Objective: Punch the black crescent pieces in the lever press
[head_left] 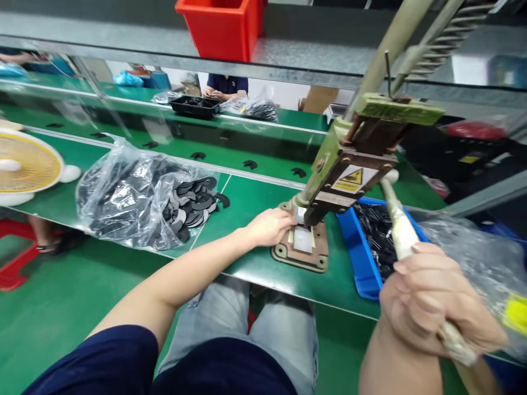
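Observation:
A green hand-operated arbor press (329, 159) stands on the green bench, with a yellow warning label on its head. My right hand (436, 299) is wrapped round the press's lever (401, 227), which slants down toward me. My left hand (269, 226) rests at the base plate (319, 244), its fingertips closed together beside the die under the ram. Whatever those fingertips hold is hidden. A pale metal plate (302, 241) lies on the base just in front of them. Left of the press, black curved flat pieces (193, 200) spill from a clear plastic bag (123, 192).
A blue bin (364, 263) of black parts sits right of the press, beside another plastic bag (473, 263). Behind runs a belt (173, 156) carrying spaced black pieces. A red bin (224, 24) stands on the shelf above. A fan (28, 164) is at left; a co-worker (226, 85) sits opposite.

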`<control>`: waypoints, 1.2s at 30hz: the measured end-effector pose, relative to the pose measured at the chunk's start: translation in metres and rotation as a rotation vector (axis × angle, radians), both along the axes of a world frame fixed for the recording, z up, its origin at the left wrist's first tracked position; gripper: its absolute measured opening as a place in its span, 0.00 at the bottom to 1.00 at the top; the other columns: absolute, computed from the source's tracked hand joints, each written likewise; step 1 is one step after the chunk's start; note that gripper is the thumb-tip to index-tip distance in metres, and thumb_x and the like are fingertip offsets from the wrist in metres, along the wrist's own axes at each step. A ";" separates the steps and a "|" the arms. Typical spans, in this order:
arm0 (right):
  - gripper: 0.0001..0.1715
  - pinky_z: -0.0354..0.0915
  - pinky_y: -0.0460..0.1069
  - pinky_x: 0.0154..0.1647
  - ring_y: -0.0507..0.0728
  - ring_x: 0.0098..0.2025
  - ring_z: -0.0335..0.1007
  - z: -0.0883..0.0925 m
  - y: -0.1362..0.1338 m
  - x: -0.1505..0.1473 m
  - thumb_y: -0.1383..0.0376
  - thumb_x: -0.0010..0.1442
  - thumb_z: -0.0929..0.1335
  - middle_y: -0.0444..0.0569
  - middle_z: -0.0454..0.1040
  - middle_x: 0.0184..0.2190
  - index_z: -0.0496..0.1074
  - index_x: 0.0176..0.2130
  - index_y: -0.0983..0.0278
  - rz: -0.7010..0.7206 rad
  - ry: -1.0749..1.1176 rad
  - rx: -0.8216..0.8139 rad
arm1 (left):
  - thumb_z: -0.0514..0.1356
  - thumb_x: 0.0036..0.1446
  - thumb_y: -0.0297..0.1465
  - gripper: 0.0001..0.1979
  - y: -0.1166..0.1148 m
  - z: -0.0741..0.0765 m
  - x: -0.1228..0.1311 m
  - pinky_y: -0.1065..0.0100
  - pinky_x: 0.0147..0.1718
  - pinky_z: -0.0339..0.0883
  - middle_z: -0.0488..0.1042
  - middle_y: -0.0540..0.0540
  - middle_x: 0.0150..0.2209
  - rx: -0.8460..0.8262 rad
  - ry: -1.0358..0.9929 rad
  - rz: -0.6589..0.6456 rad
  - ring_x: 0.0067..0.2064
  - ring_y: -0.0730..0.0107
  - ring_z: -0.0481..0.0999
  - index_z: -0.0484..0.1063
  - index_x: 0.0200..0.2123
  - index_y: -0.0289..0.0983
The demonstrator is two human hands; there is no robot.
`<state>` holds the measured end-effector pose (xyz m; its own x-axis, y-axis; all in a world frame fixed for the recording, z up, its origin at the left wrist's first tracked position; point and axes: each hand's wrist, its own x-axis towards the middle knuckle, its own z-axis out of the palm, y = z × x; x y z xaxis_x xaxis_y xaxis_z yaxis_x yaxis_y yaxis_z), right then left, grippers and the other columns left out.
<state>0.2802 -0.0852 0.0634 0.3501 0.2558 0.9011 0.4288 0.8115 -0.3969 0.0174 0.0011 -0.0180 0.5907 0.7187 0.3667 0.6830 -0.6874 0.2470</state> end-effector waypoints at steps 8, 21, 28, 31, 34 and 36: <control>0.30 0.71 0.67 0.35 0.58 0.20 0.67 0.000 0.013 0.008 0.50 0.53 0.74 0.42 0.63 0.14 0.59 0.13 0.57 0.166 -0.047 0.139 | 0.61 0.66 0.38 0.22 0.043 0.029 -0.158 0.51 0.63 0.65 0.77 0.37 0.62 -0.203 0.472 0.500 0.63 0.47 0.73 0.77 0.61 0.39; 0.26 0.68 0.63 0.41 0.56 0.24 0.70 0.007 0.008 0.006 0.60 0.56 0.74 0.41 0.68 0.16 0.62 0.15 0.61 0.302 -0.129 0.182 | 0.67 0.59 0.47 0.30 0.072 0.018 -0.149 0.66 0.49 0.72 0.80 0.42 0.58 -0.575 0.494 0.462 0.55 0.55 0.81 0.75 0.62 0.44; 0.22 0.68 0.64 0.46 0.55 0.25 0.69 0.012 -0.002 0.003 0.64 0.56 0.72 0.41 0.67 0.18 0.62 0.17 0.62 0.306 -0.146 0.108 | 0.54 0.72 0.44 0.16 0.044 -0.003 -0.080 0.65 0.40 0.70 0.80 0.43 0.37 -0.514 0.046 0.381 0.40 0.60 0.80 0.70 0.39 0.39; 0.21 0.68 0.63 0.46 0.55 0.25 0.69 0.011 -0.003 0.005 0.65 0.57 0.72 0.41 0.67 0.18 0.62 0.18 0.63 0.314 -0.156 0.113 | 0.52 0.74 0.44 0.18 0.030 -0.004 -0.047 0.70 0.28 0.64 0.72 0.51 0.26 -0.714 -0.457 0.367 0.27 0.71 0.72 0.63 0.33 0.40; 0.21 0.68 0.63 0.48 0.54 0.27 0.70 0.010 -0.004 0.005 0.64 0.58 0.71 0.41 0.67 0.19 0.62 0.18 0.63 0.311 -0.156 0.096 | 0.56 0.73 0.43 0.17 0.020 0.001 -0.016 0.74 0.21 0.60 0.69 0.54 0.24 -0.900 -0.712 0.294 0.21 0.77 0.67 0.64 0.34 0.39; 0.22 0.69 0.62 0.49 0.53 0.27 0.70 0.010 -0.005 0.006 0.63 0.59 0.72 0.40 0.67 0.19 0.63 0.19 0.63 0.314 -0.166 0.076 | 0.61 0.71 0.42 0.16 0.015 0.006 0.000 0.75 0.21 0.62 0.72 0.53 0.24 -0.957 -0.730 0.247 0.21 0.78 0.70 0.65 0.35 0.38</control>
<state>0.2858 -0.0902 0.0733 0.1131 0.2573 0.9597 0.2076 0.9385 -0.2760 0.0175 0.0163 -0.0118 0.2780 0.9431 -0.1824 0.2592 0.1092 0.9596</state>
